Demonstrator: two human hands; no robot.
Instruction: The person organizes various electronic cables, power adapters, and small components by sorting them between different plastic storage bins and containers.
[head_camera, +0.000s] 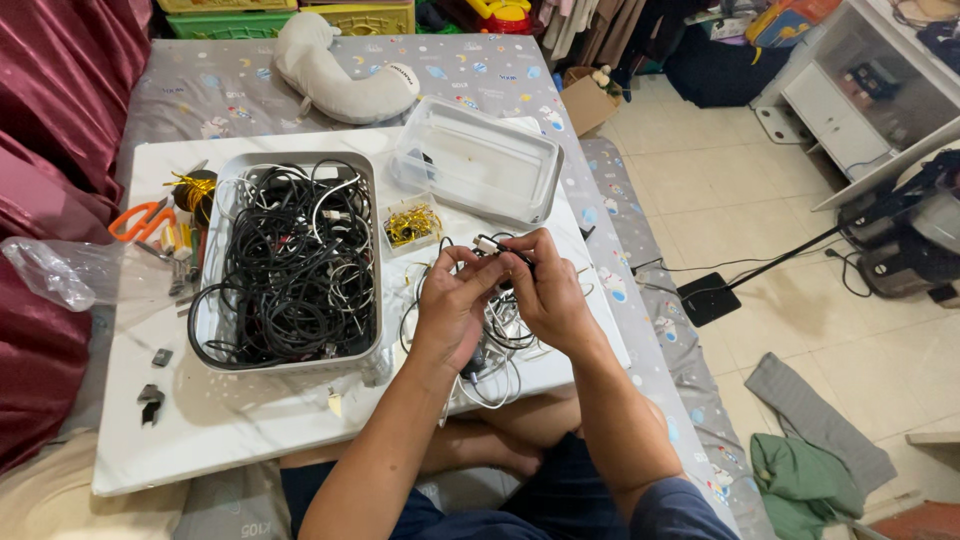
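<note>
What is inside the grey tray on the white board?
The grey tray is filled with a tangled heap of black and white cables. The heap covers the tray bottom, so whatever lies beneath the cables cannot be seen.

Low white marble-look board (250, 430) sits on a grey patterned bedsheet (200, 90). Maroon curtain (60, 120) along the left edge. Cream tile floor (740, 190) on the right, evenly lit, with a black cord running to a flat black stand base (708, 298). White cabinet (850, 100) in the top right corner. Green and grey clothes (810, 450) lie on the floor at lower right.
</note>
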